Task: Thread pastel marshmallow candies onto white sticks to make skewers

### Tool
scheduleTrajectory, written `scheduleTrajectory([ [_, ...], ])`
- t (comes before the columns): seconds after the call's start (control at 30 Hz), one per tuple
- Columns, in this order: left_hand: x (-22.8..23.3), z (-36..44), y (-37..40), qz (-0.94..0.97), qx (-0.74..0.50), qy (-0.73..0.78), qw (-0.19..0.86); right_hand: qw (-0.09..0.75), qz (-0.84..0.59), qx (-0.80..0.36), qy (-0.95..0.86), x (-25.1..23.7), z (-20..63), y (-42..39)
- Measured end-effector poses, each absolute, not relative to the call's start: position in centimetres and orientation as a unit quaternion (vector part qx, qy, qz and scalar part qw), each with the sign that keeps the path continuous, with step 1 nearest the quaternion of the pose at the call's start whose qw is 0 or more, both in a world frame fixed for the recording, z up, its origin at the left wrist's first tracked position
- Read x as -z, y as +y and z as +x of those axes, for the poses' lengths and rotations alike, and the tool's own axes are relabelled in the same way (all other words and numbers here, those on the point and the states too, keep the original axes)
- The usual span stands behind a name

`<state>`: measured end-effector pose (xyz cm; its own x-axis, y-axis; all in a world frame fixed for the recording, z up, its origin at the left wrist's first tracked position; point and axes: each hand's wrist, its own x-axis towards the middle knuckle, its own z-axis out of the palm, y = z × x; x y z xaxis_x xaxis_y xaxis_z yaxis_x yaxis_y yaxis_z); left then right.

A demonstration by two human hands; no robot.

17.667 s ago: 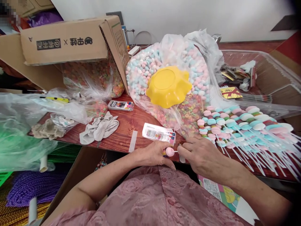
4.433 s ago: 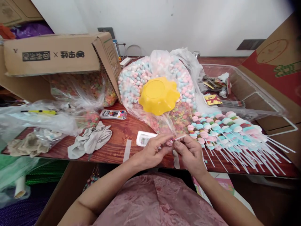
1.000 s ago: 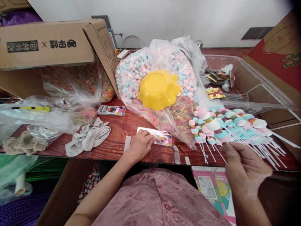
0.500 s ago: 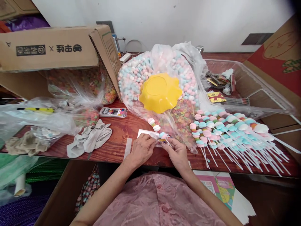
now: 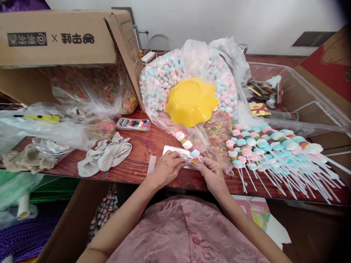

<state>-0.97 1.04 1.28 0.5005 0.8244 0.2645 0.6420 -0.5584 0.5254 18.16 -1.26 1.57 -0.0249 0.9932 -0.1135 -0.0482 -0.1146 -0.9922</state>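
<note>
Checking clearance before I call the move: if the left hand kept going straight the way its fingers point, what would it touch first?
Probably the right hand: the left hand points right, fingertips almost meeting it at the candy skewer.

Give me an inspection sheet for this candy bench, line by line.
Surface: red-brown wooden table, crowded.
Job's things: candy skewer held over a white sticker sheet; finished skewers piled to the right.
Clutter: yellow bowl upturned on the candy bag; grey gloves; cardboard box; clear bin.
Hands: left hand and right hand both pinch the skewer's lower end.
Cables: white lead by the wall, partly hidden.
Surroundings: white wall; purple rolls under the table.
</note>
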Motion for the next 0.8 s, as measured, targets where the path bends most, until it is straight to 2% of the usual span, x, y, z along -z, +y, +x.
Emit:
scheduleTrajectory([
  [0.17, -1.4, -0.5, 0.9, 0.843, -0.235, 0.459, 0.155, 0.488, -0.515, -0.543, -0.449, -1.5, 18.0, -1.5],
  [0.37, -0.9, -0.2, 1.0, 0.756, -0.343, 0.494, 0.257, 0.504, -0.526, -0.526, -0.439, -1.4, 18.4, -1.9],
  [0.63, -1.1, -1.0, 1.7, 0.715, -0.356, 0.491, 0.348, 0.548, -0.572, -0.358, -0.494, -2.4, 24.5, -4.4],
  [0.7, -1.2, -1.0, 1.9, 0.715, -0.350, 0.491, 0.354, 0.535, -0.576, -0.312, -0.534, -3.4, 26.5, -5.3],
  [0.8, -1.4, -1.0, 2.2, 0.718, -0.335, 0.495, 0.357, 0.471, -0.558, -0.252, -0.635, -4.8, 28.7, -6.3],
])
